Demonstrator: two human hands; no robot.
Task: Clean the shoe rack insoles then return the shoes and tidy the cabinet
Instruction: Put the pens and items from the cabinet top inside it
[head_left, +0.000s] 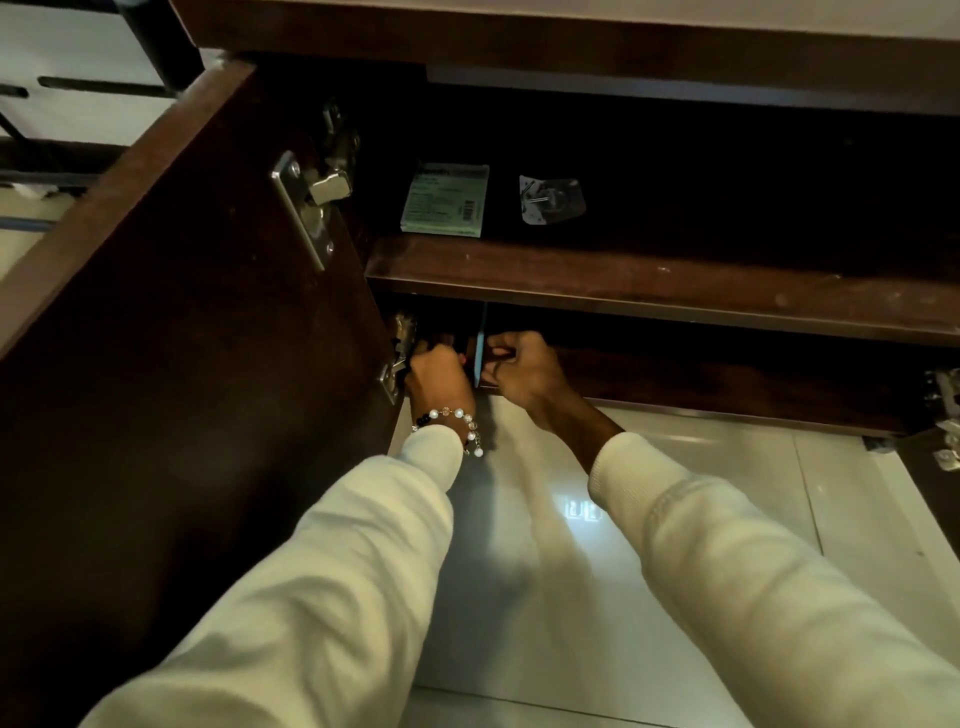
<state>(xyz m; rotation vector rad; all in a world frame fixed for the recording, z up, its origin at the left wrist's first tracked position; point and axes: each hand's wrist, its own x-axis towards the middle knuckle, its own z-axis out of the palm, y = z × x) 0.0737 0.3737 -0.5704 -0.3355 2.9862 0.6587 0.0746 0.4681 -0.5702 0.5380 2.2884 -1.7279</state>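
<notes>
Reaching low, both hands (475, 371) curled (lower shelf (675, 299))

Reaching into the cabinet's (649, 306) dark lower compartment at frame centre. Left hand (439, 371) and right hand (524, 371) gripping an upright flat blue-edged item (480, 348). Green packet (447, 200) lying on the shelf above.

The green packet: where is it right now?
In the head view the green packet lies on the upper shelf toward its left end, just left of a small clear bag of hardware and above both hands.

Thin blue insole (480, 348) upright (edge-on) in lower compartment.
</notes>
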